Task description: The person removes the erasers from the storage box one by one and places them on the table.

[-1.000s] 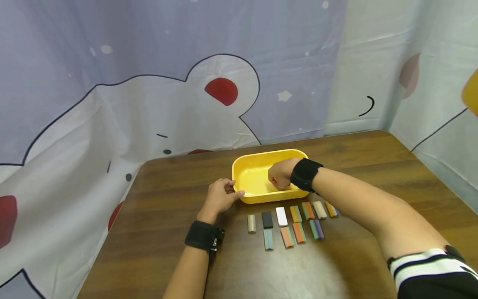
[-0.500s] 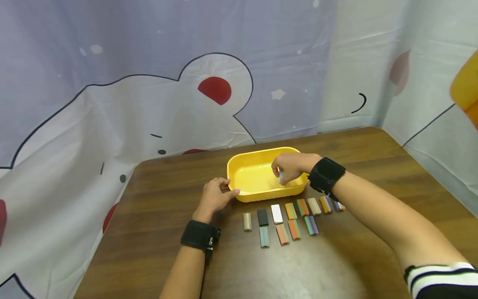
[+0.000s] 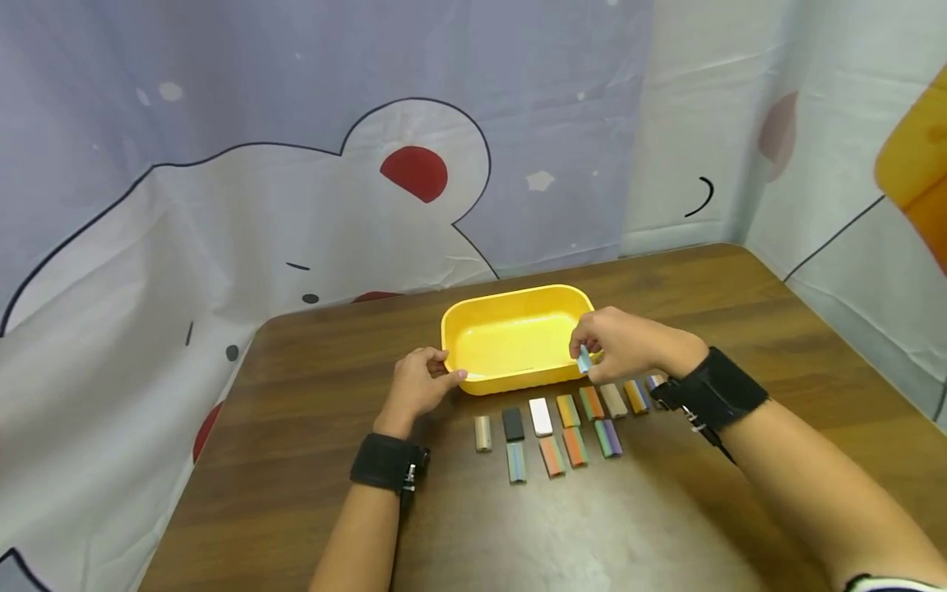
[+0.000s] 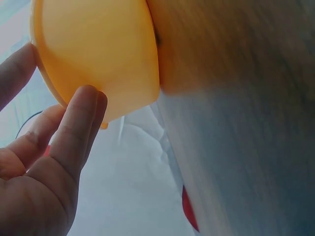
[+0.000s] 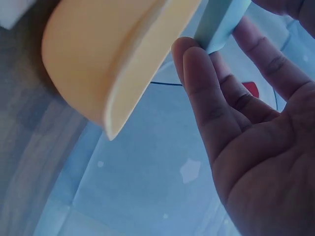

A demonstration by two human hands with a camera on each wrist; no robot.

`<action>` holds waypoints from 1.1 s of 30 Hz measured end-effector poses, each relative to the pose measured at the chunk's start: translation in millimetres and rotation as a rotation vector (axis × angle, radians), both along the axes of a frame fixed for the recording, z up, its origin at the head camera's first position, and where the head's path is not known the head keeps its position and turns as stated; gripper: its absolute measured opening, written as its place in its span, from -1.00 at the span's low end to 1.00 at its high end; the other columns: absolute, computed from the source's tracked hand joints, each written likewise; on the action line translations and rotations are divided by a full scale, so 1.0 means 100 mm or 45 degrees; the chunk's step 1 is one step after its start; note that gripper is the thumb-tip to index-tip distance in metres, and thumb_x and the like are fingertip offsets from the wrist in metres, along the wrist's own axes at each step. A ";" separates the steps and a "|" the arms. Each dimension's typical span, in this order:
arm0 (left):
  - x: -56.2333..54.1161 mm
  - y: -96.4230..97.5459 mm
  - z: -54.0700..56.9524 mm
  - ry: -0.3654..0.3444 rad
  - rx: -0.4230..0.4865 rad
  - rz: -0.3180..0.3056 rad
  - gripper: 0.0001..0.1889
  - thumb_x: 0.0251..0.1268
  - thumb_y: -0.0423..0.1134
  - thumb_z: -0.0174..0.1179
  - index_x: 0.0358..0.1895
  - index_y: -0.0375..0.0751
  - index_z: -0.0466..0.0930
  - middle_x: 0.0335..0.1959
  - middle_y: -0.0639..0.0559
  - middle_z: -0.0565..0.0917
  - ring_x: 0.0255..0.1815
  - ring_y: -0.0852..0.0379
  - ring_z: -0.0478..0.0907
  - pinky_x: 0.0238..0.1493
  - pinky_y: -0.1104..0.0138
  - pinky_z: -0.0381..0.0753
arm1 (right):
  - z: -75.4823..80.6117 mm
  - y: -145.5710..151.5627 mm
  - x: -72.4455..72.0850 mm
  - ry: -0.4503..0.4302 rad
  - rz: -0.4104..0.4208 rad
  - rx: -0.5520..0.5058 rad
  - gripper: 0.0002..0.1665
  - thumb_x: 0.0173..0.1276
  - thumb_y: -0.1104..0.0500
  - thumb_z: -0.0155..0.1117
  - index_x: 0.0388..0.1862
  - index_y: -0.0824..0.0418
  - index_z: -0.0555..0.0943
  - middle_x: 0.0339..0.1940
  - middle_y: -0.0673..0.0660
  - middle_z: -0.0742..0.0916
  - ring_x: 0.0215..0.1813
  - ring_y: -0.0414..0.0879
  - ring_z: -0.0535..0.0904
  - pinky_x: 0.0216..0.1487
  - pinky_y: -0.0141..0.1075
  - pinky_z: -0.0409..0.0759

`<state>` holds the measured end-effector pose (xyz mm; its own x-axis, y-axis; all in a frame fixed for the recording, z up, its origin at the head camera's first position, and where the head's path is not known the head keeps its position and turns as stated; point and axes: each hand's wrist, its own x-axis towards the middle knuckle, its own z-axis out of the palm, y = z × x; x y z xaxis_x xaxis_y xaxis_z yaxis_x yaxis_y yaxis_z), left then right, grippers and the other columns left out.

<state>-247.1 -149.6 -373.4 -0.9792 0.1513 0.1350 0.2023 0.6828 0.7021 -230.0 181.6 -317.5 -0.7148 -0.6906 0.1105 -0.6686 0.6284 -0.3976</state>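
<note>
A yellow plastic tray (image 3: 518, 381) stands on the wooden table, its visible inside bare. My left hand (image 3: 416, 382) holds its front left corner, thumb at the front rim and fingers at the left side; the left wrist view shows fingers against the tray's wall (image 4: 108, 54). Over the front right rim, my right hand (image 3: 629, 341) pinches a light blue block that looks like an eraser (image 5: 221, 24) between thumb and fingertips. In front of the tray lie similar blocks in two rows, among them a black one (image 3: 513, 424), a white one (image 3: 541, 418) and a green-and-purple one (image 3: 608, 438).
The back row runs from a tan block (image 3: 482, 433) at the left to an orange-and-blue block (image 3: 635, 396) and another partly hidden by the right wrist strap (image 3: 721, 390). A printed cloth (image 3: 296, 222) hangs behind the table (image 3: 355, 337).
My right hand has come up from inside the tray and moved right and toward me, now with the light blue eraser showing in its fingers. The left hand stays on the tray corner.
</note>
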 end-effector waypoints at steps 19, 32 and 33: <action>0.06 -0.07 0.03 -0.048 -0.013 0.034 -0.45 0.13 -0.13 0.43 0.11 -0.42 0.56 0.02 -0.20 0.61 0.01 -0.07 0.59 0.02 0.15 0.61 | -0.50 0.29 0.54 -0.226 -0.171 -0.039 -0.63 -0.09 0.47 0.35 -0.29 0.18 0.54 -0.41 0.06 0.50 -0.44 -0.17 0.38 -0.46 -0.37 0.41; 0.12 -0.10 0.03 -0.053 -0.004 0.049 -0.45 0.13 -0.12 0.44 0.11 -0.41 0.56 0.02 -0.20 0.61 0.02 -0.07 0.60 0.01 0.15 0.61 | -0.51 0.20 0.64 -0.353 -0.227 0.063 -0.62 -0.11 0.49 0.38 -0.30 0.17 0.60 -0.50 0.02 0.50 -0.44 -0.14 0.38 -0.48 -0.36 0.43; 0.12 -0.10 0.03 -0.057 -0.002 0.049 -0.45 0.12 -0.12 0.44 0.11 -0.40 0.56 0.02 -0.20 0.61 0.02 -0.06 0.60 0.01 0.16 0.61 | -0.52 0.20 0.65 -0.348 -0.230 0.071 -0.62 -0.12 0.49 0.38 -0.31 0.16 0.60 -0.49 0.01 0.50 -0.41 -0.12 0.38 -0.44 -0.34 0.43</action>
<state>-234.8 -159.5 -370.1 -0.9894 0.1133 0.0910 0.1442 0.6908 0.7085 -164.6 201.9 -369.2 -0.8241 -0.5498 -0.1363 -0.4179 0.7526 -0.5088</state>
